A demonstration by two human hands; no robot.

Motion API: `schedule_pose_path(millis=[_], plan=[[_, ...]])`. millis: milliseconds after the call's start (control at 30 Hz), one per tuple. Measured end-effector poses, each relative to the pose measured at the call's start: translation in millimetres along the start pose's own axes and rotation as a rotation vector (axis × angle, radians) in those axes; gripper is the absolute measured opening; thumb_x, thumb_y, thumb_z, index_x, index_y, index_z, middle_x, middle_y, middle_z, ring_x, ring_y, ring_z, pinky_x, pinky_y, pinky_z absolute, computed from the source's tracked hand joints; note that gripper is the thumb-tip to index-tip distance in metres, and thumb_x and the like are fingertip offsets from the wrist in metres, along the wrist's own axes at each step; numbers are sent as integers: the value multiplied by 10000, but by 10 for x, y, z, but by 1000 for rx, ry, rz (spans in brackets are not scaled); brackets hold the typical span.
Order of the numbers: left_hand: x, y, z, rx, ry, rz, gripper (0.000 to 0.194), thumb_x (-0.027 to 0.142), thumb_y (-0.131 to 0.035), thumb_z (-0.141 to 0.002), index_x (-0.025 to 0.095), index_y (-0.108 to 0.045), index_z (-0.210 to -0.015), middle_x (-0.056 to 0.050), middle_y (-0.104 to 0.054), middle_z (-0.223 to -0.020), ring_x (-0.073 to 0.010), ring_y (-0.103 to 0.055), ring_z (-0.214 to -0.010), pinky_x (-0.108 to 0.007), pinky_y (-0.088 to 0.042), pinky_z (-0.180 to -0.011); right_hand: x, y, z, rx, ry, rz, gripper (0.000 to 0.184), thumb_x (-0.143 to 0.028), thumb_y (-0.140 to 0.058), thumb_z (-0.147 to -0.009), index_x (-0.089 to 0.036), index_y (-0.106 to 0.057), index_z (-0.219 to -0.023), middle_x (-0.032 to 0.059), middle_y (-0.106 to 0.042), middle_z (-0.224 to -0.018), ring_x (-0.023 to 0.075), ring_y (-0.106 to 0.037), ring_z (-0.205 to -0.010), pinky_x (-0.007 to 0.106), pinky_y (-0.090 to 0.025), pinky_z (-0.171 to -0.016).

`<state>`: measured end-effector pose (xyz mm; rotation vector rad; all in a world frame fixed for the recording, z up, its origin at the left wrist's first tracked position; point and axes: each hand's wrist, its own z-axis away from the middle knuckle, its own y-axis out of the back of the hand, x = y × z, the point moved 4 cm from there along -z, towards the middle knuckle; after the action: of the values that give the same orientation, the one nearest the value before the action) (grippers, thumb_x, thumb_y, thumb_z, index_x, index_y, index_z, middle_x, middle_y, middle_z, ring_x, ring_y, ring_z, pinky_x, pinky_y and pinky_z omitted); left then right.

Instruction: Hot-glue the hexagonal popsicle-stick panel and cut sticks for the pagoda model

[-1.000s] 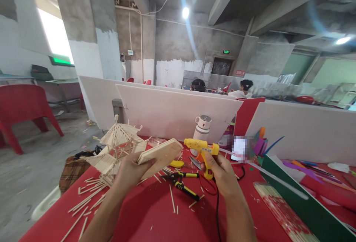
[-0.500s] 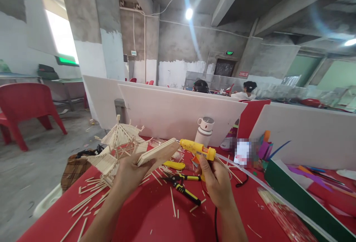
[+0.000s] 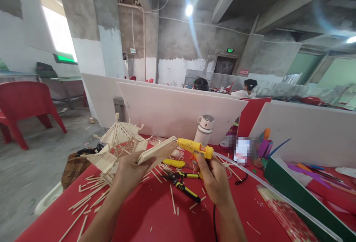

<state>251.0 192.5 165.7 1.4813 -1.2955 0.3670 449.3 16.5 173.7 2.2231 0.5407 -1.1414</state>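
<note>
My left hand (image 3: 132, 171) is closed on a flat panel of pale wooden sticks (image 3: 157, 151), tilted up over the table. My right hand (image 3: 213, 177) grips a yellow hot glue gun (image 3: 194, 148), whose tip meets the panel's far right corner or hovers just by it. A long clear glue stick (image 3: 253, 177) trails from the back of the gun toward the lower right. Below the hands lie black-and-yellow pruning shears (image 3: 183, 186) and a yellow-handled tool (image 3: 174, 163). Left of my left hand stands a model pavilion of sticks (image 3: 119, 134), partly hidden by that hand.
Loose sticks (image 3: 87, 195) litter the red table (image 3: 144, 212). A white bottle (image 3: 204, 128) stands before a white partition board (image 3: 178, 104). On the right are a phone (image 3: 241, 151), a green box (image 3: 292, 186) and a packet of sticks (image 3: 280, 205). Two people sit beyond the boards.
The glue gun has shifted slightly left along the panel's upper edge with my right hand. My left hand and the panel stay nearly still.
</note>
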Motion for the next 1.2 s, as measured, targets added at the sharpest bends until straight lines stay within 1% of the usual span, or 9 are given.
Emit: schedule_pose_path(millis=[267,500,700,867,1200], plan=[[10,0,12,-13,-5,-17,341,466,-624,-741,147,-685,-636,35,-497,-518,-135,-455,-528,-218,-338,-481,10,29,-16,41,27,51,394,-524,-495,-957,-215,-575,-727,21,-637,-667,187,-585,-664,296,-432,-650],[4,-17,13,-38,-2,-2,327,455,-610,-754,145,-697,-690,27,-536,-571,-152,-494,-585,-224,-370,-528,-20,30,-25,61,46,82,400,-530,-482,-960,-213,-567,-731,10,-604,-648,177,-549,-624,293,-413,-618],[29,-6,16,-24,13,5,322,453,-624,-730,146,-688,-655,32,-525,-538,-146,-481,-555,-223,-353,-505,9,31,-34,63,38,62,404,-531,-483,-958,-211,-569,-727,14,-616,-658,175,-557,-621,297,-426,-621],[42,-6,16,-20,13,22,329,461,-634,-717,147,-685,-634,29,-528,-533,-145,-479,-544,-226,-357,-500,50,28,-33,62,32,53,395,-530,-480,-960,-216,-551,-732,8,-598,-650,173,-540,-615,298,-409,-618],[24,-7,18,-28,9,6,321,454,-630,-727,148,-706,-669,29,-533,-537,-146,-480,-546,-223,-358,-497,86,34,-40,75,27,73,405,-539,-474,-959,-211,-542,-733,13,-595,-655,168,-534,-607,293,-402,-603]])
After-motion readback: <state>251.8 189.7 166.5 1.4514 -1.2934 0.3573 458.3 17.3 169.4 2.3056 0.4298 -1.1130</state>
